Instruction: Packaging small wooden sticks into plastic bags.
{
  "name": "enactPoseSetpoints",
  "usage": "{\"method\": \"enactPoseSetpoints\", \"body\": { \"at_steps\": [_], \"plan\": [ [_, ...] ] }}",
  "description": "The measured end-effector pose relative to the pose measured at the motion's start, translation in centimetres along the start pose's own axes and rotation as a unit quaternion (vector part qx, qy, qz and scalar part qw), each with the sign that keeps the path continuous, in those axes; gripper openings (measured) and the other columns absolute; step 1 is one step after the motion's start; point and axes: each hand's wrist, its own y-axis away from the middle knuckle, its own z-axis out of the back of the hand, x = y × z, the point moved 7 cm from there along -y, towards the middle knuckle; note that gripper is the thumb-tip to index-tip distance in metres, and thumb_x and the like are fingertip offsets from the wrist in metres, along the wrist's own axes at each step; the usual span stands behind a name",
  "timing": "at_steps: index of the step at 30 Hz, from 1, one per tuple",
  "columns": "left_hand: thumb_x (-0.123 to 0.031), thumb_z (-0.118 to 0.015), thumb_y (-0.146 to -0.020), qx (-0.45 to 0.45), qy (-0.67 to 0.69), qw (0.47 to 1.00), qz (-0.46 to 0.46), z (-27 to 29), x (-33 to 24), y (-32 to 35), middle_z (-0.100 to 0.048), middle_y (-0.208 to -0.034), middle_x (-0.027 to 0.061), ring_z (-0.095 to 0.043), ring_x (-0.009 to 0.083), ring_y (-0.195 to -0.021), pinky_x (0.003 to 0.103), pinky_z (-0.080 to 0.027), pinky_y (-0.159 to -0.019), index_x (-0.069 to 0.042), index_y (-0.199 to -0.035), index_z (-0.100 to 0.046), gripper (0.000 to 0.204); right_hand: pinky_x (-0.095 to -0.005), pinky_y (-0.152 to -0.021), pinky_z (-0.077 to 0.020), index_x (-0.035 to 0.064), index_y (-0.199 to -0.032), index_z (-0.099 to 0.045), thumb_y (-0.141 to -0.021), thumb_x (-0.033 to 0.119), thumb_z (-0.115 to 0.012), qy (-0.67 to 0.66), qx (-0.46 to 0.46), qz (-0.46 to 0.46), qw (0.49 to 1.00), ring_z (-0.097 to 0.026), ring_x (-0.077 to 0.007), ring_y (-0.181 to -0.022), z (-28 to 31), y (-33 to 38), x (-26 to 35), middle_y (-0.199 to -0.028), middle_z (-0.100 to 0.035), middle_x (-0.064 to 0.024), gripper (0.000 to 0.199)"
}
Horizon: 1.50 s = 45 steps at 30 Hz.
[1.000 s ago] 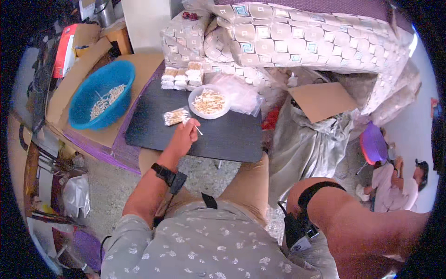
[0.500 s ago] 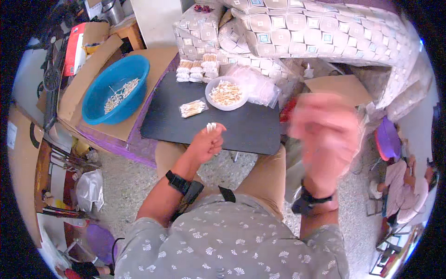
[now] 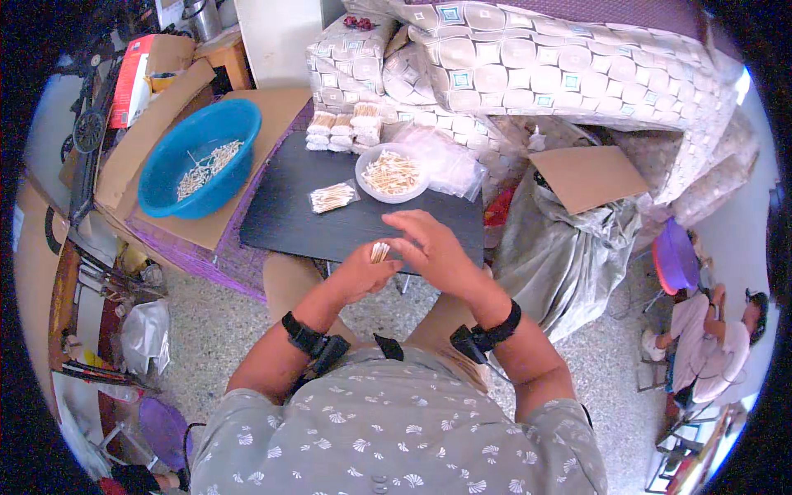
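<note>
My left hand (image 3: 356,274) is closed round a small bundle of cotton swabs (image 3: 379,252), whose white tips stick up above the fingers. My right hand (image 3: 439,257) is right beside it with fingers stretched out and apart; its fingertips are near the swabs, and whether they touch is unclear. Both hands are over the near edge of a low black table (image 3: 285,194). On it are a white bowl (image 3: 394,197) of loose swabs, a clear packet of swabs (image 3: 333,198), a stack of packed swabs (image 3: 343,130) and clear plastic bags (image 3: 450,165).
At left a blue basin (image 3: 161,177) holding more swabs rests on cardboard (image 3: 280,103). A patterned sofa (image 3: 528,74) stands behind the table. To the right is a grey sack (image 3: 569,256) with a cardboard sheet (image 3: 590,177) on top. Another person (image 3: 709,346) sits at far right.
My right hand has swung in from the right, where it was raised and blurred, to the bundle. My left hand stays shut on the swabs. The view has shifted slightly.
</note>
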Motion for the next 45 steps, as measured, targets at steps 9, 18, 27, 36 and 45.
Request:
{"method": "enactPoseSetpoints", "body": {
  "at_steps": [9,18,27,36,45],
  "plan": [
    [-0.018,-0.06,-0.087,0.027,0.155,0.987,0.038,-0.6,0.1,0.7,-0.043,-0.06,-0.0062,-0.037,0.0032,-0.047,0.022,-0.025,-0.04,-0.008,-0.107,-0.058,0.022,-0.0411,-0.099,-0.0383,0.0009,-0.122,-0.05,-0.085,0.021,-0.057,0.042,-0.023,0.06,0.997,-0.05,-0.035,-0.113,-0.8,1.1,1.1,-0.123,-0.053,-0.0186,0.044],
    [-0.015,-0.063,-0.08,-0.037,-0.093,0.991,-0.084,0.4,0.5,0.2,-0.06,-0.087,0.0006,-0.056,0.0111,-0.077,0.027,-0.047,-0.068,-0.007,-0.11,-0.057,0.031,-0.0351,-0.07,-0.0498,0.0055,-0.101,-0.062,-0.078,0.018,-0.065,-0.129,0.054,-0.122,0.983,-0.062,-0.0267,-0.076,-3.5,1.6,-1.9,-0.087,-0.061,-0.0135,0.026],
    [-0.01,-0.062,-0.075,0.06,-0.215,0.974,-0.048,-0.2,1.0,0.4,-0.061,-0.096,0.002,-0.056,0.0122,-0.088,0.028,-0.047,-0.077,-0.004,-0.107,-0.056,0.033,-0.028,-0.061,-0.0489,0.0051,-0.087,-0.059,-0.078,0.012,-0.066,-0.166,0.061,-0.13,0.976,-0.06,-0.014,-0.068,-5.5,1.8,-3.2,-0.081,-0.062,-0.0067,0.013],
    [-0.038,-0.05,-0.094,0.062,-0.027,0.995,0.072,0.9,2.4,1.3,-0.047,-0.074,-0.0044,-0.04,0.0056,-0.06,0.021,-0.035,-0.05,-0.008,-0.108,-0.056,0.033,-0.0222,-0.058,-0.0466,0.0043,-0.091,-0.056,-0.084,0.007,-0.063,-0.328,0.033,-0.25,0.91,-0.057,-0.007,-0.067,-5.1,3.5,-8.4,-0.077,-0.061,-0.0009,0.01],
    [-0.028,-0.045,-0.097,0.057,0.032,0.992,0.106,0.7,3.4,0.7,-0.038,-0.067,-0.0078,-0.033,0.0037,-0.056,0.02,-0.03,-0.048,-0.012,-0.094,-0.054,0.019,-0.0242,-0.063,-0.0505,0.0001,-0.107,-0.058,-0.086,0.006,-0.06,-0.421,0.028,-0.242,0.874,-0.059,-0.0091,-0.071,-6.2,3.7,-9.4,-0.085,-0.064,-0.0049,0.021]
  ]
}}
